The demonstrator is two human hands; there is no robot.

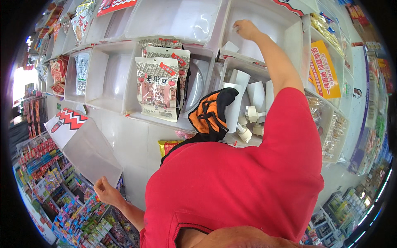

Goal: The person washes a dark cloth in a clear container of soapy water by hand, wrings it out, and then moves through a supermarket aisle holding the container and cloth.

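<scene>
My left hand [107, 190], low at the left, grips the near edge of a clear plastic panel [93, 148] that has a red and white zigzag print at its far end. My right hand [246, 29] is stretched into an upper plastic bin [262, 59], its fingers curled around something small and whitish. A white piece of paper or card [231, 47] lies in that bin's near left corner. Below it, another bin holds white rolls [237, 93] and cream-coloured plastic fittings [252, 114]. An orange and black cloth item [209, 114] hangs over this bin's left edge.
Snack pouches [158, 88] stand in the bin in front of me, left of the rolls. More translucent bins [107, 77] run along both sides. An orange sign [325, 69] leans in a bin at right. Racks of small packets [80, 214] stand at lower left, and a yellow packet [167, 147] lies near my waist.
</scene>
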